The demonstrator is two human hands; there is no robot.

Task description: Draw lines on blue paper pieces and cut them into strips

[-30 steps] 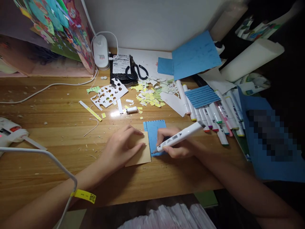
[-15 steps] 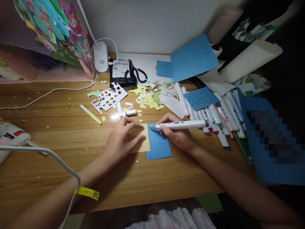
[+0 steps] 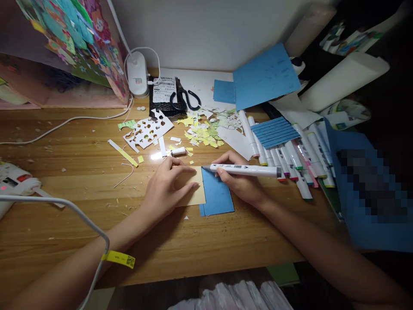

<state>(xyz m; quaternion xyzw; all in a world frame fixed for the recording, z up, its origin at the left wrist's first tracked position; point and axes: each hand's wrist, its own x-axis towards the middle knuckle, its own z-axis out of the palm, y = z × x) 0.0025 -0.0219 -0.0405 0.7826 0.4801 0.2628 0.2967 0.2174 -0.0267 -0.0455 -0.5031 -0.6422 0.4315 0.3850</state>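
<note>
My left hand [image 3: 169, 181] lies on a tan card [image 3: 197, 196], with thumb and index finger spread apart and pressing it down. The tan card overlaps the left part of a blue card [image 3: 219, 198]; a dark line runs near the blue card's lower left corner. In my right hand [image 3: 240, 183] is a white marker [image 3: 245, 170], held nearly level. Its dark tip sits at the top of the blue card, beside the tan card's right edge. A small white cap [image 3: 178, 151] lies just beyond my left fingers.
Paper scraps [image 3: 203, 131] and a hole-punched white sheet [image 3: 146, 131] lie behind my hands, with scissors [image 3: 185, 97] farther back. Several markers [image 3: 292, 157] are piled at right, a blue striped card [image 3: 274, 132] on top. A white cable [image 3: 80, 215] crosses the left foreground.
The marker tip has moved away from me, up to the blue card's top edge along the tan card. My left hand stays on the tan card.
</note>
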